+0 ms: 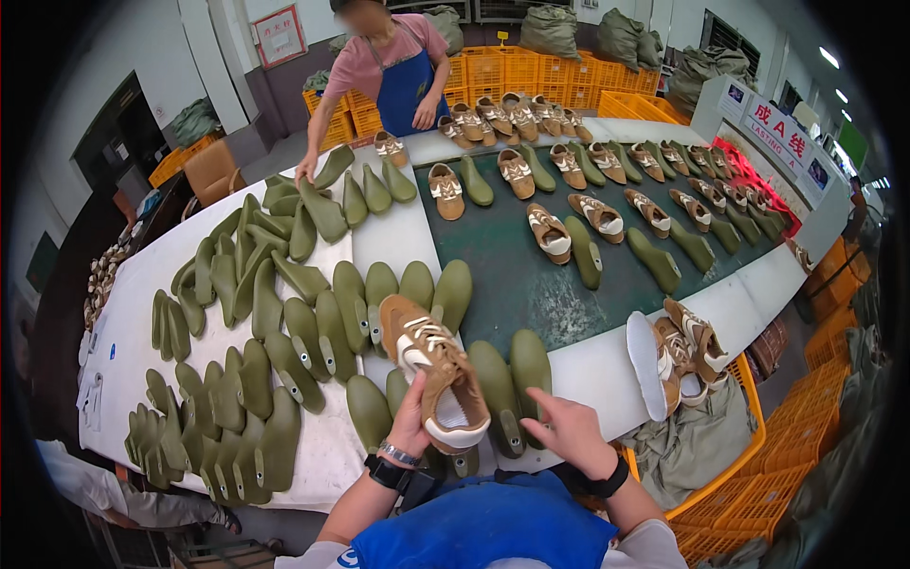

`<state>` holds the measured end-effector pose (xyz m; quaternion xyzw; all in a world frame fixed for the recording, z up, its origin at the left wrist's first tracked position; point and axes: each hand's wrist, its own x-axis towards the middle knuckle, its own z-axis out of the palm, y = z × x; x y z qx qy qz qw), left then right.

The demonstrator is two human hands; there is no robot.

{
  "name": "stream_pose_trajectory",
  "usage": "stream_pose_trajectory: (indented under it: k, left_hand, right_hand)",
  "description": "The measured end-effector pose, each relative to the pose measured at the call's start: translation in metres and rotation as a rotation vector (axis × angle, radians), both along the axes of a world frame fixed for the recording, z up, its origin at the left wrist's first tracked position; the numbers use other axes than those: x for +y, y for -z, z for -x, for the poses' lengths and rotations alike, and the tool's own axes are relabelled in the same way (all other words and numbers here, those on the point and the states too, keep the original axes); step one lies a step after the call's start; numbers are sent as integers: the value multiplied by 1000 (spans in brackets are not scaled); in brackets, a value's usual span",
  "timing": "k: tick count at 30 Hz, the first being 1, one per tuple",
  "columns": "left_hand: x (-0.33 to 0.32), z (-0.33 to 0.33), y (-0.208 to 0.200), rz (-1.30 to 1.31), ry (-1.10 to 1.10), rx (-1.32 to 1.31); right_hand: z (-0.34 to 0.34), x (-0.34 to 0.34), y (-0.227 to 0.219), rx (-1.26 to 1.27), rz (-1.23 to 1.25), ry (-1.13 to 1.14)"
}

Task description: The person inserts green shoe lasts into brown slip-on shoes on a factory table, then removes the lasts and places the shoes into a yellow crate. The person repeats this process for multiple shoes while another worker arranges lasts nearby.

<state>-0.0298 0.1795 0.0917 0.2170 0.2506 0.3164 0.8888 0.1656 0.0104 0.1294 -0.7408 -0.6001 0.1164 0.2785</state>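
Note:
My left hand (409, 425) is closed around the heel side of a brown sneaker (417, 341) with white stripes and white laces, held up with its toe pointing away. My right hand (576, 436) is beside it, thumb and forefinger apart, with nothing in it. Its fingertips are close to a green shoe last (531, 370) lying on the table; whether they touch cannot be told. Another green shoe last (494, 384) is just left of that one. More lasts lie under and beyond the sneaker, partly hidden by it and my left hand.
Many green lasts (227, 389) cover the white table (118, 332) at left. Sneakers and lasts stand in rows on a dark green belt (493, 275). Sneakers and a white insole (647, 365) lie at right, above an orange crate (754, 417). Across the table, a person (379, 76) touches a last.

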Motion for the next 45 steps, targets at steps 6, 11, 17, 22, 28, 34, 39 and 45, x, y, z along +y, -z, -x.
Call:
stream_pose_trajectory:
  k: [6, 11, 17, 22, 28, 34, 39, 45]
  left_hand:
    - [13, 38, 12, 23, -123, 48]
    - [11, 57, 21, -9, -179, 109]
    - [-2, 66, 24, -3, -201, 178]
    - [-6, 76, 31, -35, -219, 169]
    - [-10, 77, 38, -72, -187, 188]
    - [-11, 72, 21, -87, -187, 181]
    - [-2, 40, 3, -179, -165, 233]
    - [10, -22, -10, -336, -11, 180]
  right_hand:
    - [-11, 3, 80, -218, 409, 52]
    - [-65, 57, 119, -234, 289, 105]
    - [-148, 184, 162, -384, 198, 330]
    - [-170, 213, 181, -278, 329, 472]
    - [-168, 217, 196, -253, 246, 556]
    - [-161, 179, 152, -112, 261, 442]
    - [-85, 114, 60, 737, 127, -334]
    - [-2, 68, -13, 907, 212, -528]
